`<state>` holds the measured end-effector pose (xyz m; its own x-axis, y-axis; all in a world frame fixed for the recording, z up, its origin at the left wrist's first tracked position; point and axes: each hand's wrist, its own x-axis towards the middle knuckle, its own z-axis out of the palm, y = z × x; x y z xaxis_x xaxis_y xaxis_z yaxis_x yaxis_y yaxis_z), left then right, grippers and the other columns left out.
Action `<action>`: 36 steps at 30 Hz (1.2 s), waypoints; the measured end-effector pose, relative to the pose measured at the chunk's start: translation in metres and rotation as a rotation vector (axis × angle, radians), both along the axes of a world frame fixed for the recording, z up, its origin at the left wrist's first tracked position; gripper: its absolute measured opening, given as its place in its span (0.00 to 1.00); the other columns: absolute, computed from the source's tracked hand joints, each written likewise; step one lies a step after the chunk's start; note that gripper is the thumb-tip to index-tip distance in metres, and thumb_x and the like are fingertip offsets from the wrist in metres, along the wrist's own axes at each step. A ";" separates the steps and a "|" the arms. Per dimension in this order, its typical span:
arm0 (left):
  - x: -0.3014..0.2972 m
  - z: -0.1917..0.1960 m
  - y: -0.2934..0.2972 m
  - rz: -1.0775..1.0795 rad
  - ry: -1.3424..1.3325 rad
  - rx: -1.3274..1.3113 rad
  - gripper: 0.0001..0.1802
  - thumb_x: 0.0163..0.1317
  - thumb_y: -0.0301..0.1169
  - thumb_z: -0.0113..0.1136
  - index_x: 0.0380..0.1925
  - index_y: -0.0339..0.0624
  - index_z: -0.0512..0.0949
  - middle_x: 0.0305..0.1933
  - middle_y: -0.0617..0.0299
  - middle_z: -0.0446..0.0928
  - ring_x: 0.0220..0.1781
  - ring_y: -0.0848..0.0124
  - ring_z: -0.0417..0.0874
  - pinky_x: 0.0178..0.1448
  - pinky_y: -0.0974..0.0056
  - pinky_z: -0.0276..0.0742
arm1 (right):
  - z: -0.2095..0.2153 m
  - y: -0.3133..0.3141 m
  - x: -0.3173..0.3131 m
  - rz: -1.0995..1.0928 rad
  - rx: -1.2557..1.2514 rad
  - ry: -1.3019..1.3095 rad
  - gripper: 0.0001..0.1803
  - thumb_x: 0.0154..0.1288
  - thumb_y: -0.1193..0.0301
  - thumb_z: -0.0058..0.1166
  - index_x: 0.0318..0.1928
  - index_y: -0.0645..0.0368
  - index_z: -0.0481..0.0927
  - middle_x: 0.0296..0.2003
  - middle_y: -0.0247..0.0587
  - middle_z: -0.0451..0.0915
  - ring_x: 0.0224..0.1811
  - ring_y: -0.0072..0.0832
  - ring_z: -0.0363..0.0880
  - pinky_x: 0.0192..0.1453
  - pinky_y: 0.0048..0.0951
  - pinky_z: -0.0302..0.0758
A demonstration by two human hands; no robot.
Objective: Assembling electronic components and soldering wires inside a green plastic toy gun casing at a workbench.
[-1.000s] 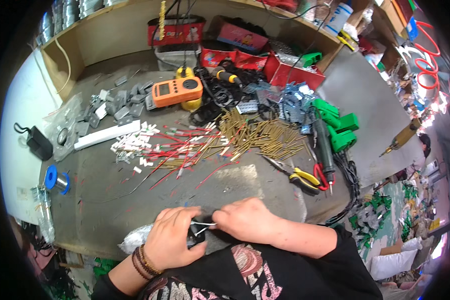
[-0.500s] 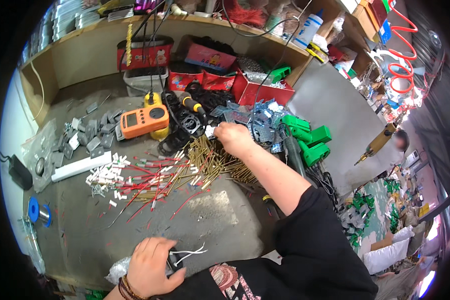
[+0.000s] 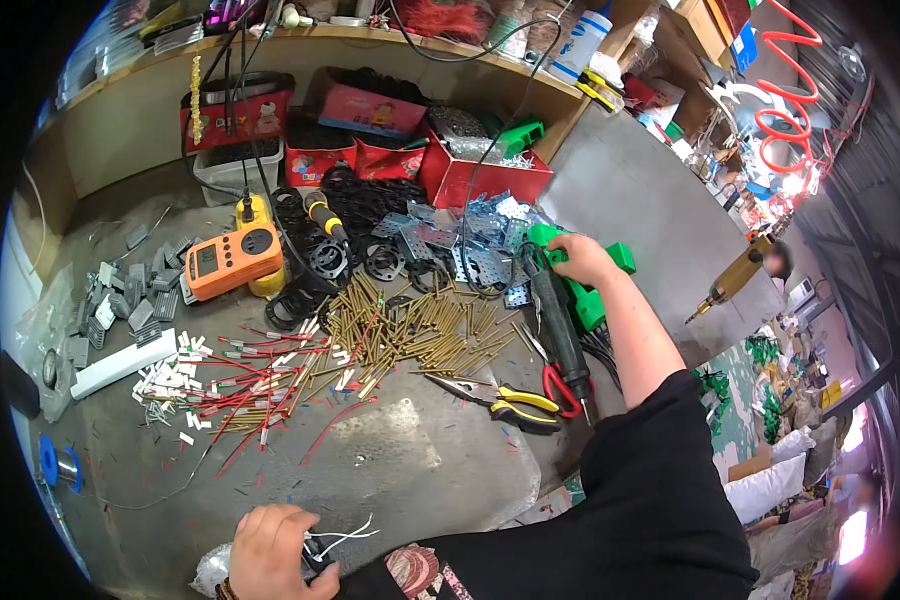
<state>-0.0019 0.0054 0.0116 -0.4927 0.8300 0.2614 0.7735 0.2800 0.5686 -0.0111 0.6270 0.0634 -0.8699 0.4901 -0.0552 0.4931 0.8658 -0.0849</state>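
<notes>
The right hand (image 3: 582, 258) is stretched out to the bench's right side, fingers curled over the top of a green plastic tool body (image 3: 588, 290) that lies beside a long dark soldering iron (image 3: 560, 325); the grip looks closed on the green piece, though the fingertips are hidden behind it. The left hand (image 3: 270, 550) stays low at the near edge of the grey workbench (image 3: 410, 470), clenched around a small dark part with thin white wires (image 3: 338, 540) sticking out to the right. A crumpled clear plastic bag (image 3: 210, 570) lies just left of that hand.

Near the soldering iron's tip, toward the near right of the bench, rest yellow-handled pliers (image 3: 515, 400) and a red-handled cutter (image 3: 562, 385). At the bench's middle spreads a loose heap of thin brass rods (image 3: 410, 335), running left into a scatter of red wires with white connectors (image 3: 240, 385). Behind it lie black rubber rings (image 3: 355, 230) and perforated silvery metal plates (image 3: 460, 245). An orange handheld meter (image 3: 232, 260) sits toward the back left, with small grey blocks (image 3: 120, 300) further left. Red open boxes (image 3: 485, 165) line the back edge, and a blue spool (image 3: 58, 465) sits at the left edge.
</notes>
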 end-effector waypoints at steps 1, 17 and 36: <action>-0.001 -0.001 0.000 0.005 0.001 -0.006 0.30 0.47 0.31 0.71 0.52 0.34 0.74 0.52 0.46 0.76 0.58 0.49 0.77 0.64 0.50 0.71 | -0.004 -0.003 0.004 0.098 0.109 -0.028 0.27 0.50 0.72 0.62 0.55 0.53 0.81 0.53 0.48 0.81 0.59 0.45 0.77 0.65 0.40 0.73; -0.015 0.049 0.011 0.153 -0.151 0.296 0.40 0.49 0.45 0.72 0.58 0.33 0.70 0.61 0.45 0.72 0.61 0.55 0.74 0.65 0.53 0.68 | 0.093 -0.249 0.088 1.011 0.336 0.540 0.18 0.57 0.78 0.52 0.49 0.59 0.77 0.46 0.43 0.81 0.48 0.37 0.81 0.49 0.33 0.80; 0.042 0.059 0.025 0.226 -0.459 0.646 0.25 0.48 0.20 0.70 0.47 0.28 0.73 0.43 0.51 0.78 0.47 0.62 0.82 0.52 0.61 0.78 | 0.043 -0.303 0.065 0.918 -0.648 0.446 0.38 0.53 0.66 0.72 0.63 0.58 0.68 0.52 0.48 0.77 0.56 0.41 0.78 0.60 0.38 0.75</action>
<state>0.0397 0.0302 0.0707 -0.8038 0.4530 0.3857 0.3895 -0.0894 0.9167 0.0544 0.3242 0.1065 -0.8846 -0.3278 0.3318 -0.4664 0.6117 -0.6390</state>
